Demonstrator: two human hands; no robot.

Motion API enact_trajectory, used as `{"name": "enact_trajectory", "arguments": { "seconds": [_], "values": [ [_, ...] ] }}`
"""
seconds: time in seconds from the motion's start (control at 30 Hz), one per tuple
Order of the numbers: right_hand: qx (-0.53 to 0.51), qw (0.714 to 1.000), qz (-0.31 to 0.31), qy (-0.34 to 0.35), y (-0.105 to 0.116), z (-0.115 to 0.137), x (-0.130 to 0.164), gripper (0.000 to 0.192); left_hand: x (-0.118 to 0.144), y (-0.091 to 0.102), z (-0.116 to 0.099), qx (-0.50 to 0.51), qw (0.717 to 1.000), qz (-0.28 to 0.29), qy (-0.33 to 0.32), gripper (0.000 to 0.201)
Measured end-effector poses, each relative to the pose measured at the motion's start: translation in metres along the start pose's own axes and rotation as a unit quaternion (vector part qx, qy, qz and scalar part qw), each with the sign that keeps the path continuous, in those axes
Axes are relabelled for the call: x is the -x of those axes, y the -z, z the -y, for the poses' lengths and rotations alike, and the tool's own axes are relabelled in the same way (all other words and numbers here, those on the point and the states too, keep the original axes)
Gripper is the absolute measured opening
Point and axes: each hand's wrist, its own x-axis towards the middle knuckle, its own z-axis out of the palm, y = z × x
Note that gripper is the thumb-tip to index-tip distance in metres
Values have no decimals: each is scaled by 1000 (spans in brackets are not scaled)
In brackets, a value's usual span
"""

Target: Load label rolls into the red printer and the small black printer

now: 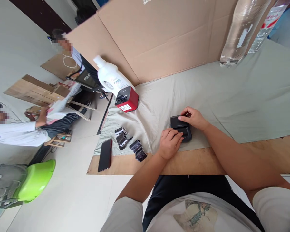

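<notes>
- Black device [188,135] lies on the cloth [203,93], near the front edge of the counter [195,159], straight before you; prob. placed so b/c both arms reach it w/o stretching.
- Your right hand [194,118] is at its flat upper part [176,121]: the thumb is on the face, the other fingers are bent at the far edge, so they seem to pinch it, prob. to keep this part steady.
- Your left hand [169,143] comes from the side, fingers close together, tips resting on the lower part; maybe they press it down. I cannot tell if they grip sth. there.
- Dark film strips [122,137], w/ a second piece [138,150] nearer to you, lie loose at your left, apart from the device; the phone [105,155] is beside them, by the counter's corner, perhaps to leave the middle free.
- Red-and-black box [132,99] stands just before the white jug [111,74] and hides its lower part.
- Cardboard panel [164,38] stands behind, prob. as a screen; top is cut off. Clear bottles [236,35] at far right are cut off too.
- Hard to make out: inside of the device (yr left fingers cover it), its small lettering, and the undersides of yr fingers.
</notes>
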Motion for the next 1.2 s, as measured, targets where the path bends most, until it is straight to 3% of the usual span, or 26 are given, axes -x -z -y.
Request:
{"name": "enact_trajectory", "arguments": {
  "seconds": [0.13, 0.2, 0.27, 0.33, 0.4, 0.47, 0.53, 0.6, 0.77, 0.87, 1.07, 1.2],
  "values": [
    [163, 984, 64, -17, 5, 7, 1, 54, -2, 6, 2, 57, 998, 21, -31, 15],
    [233, 966, 99, -43, 9, 14, 4, 57, -4, 9, 3, 111, 993, 42, -16, 20],
    [272, 953, 115, -69, 13, 22, 7, 62, -7, 10, 7, 143, 987, 32, 71, 25],
    [282, 948, 122, -89, 16, 28, 10, 65, -13, 8, 14, 138, 965, 10, 222, 23],
    [270, 949, 125, -105, 17, 31, 12, 67, -19, 3, 22, 138, 918, 28, 370, 35],
    [235, 957, 124, -117, 18, 31, 12, 69, -24, -2, 29, 202, 867, 85, 448, 58],
    [177, 969, 126, -117, 18, 29, 12, 70, -26, -6, 31, 312, 824, 114, 459, 69],
    [102, 978, 146, -108, 19, 27, 13, 71, -23, -9, 29, 407, 792, 94, 445, 77],
    [-24, 963, 232, -136, 20, 27, 14, 76, -15, -7, 25, 496, 739, 72, 451, 90],
    [-28, 961, 238, -141, 20, 29, 14, 75, -14, -7, 28, 505, 735, 79, 446, 88],
    [-20, 975, 206, -85, 16, 24, 15, 66, -13, -14, 33, 502, 757, 48, 415, 89],
    [-79, 977, 140, -137, 5, 21, 18, 66, -13, -18, 36, 490, 762, 29, 423, 88]
  ]
}}
